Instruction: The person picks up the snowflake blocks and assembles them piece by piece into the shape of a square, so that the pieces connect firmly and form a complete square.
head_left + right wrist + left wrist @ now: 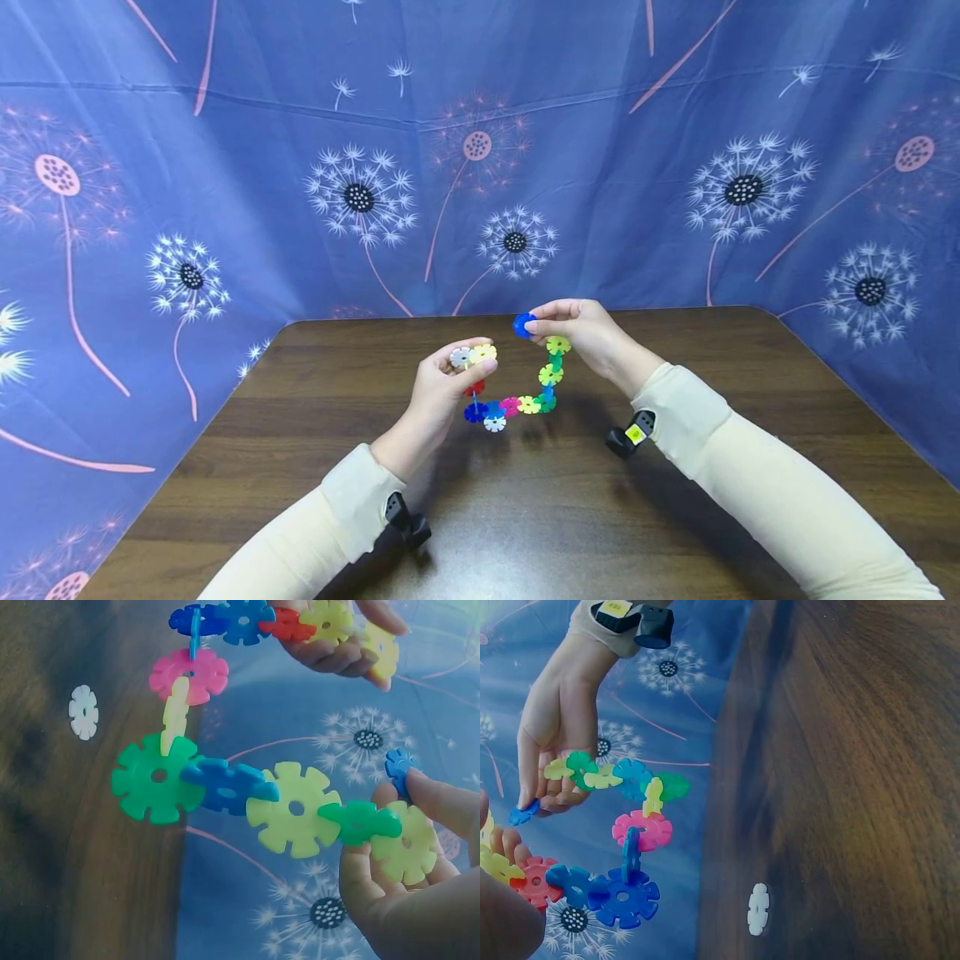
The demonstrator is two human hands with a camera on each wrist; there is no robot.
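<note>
A chain of notched plastic snowflake discs (528, 405) hangs in a U between both hands, its discs yellow, green, blue, pink and red. My left hand (435, 387) grips one end, where a yellow disc (482, 353) and a pale disc (460, 357) show by the thumb. Between thumb and forefinger, my right hand (588, 332) pinches a loose blue disc (397, 769). Its other fingers lie behind the yellow disc (405, 847) at the chain's other end, partly hidden by it. The blue disc is apart from that yellow one.
Below the chain, a single white disc (495, 424) lies on the brown wooden table (315, 467). A blue cloth (600, 150) with dandelion prints hangs behind the table and along its sides. Each wrist wears a small black camera (632, 433).
</note>
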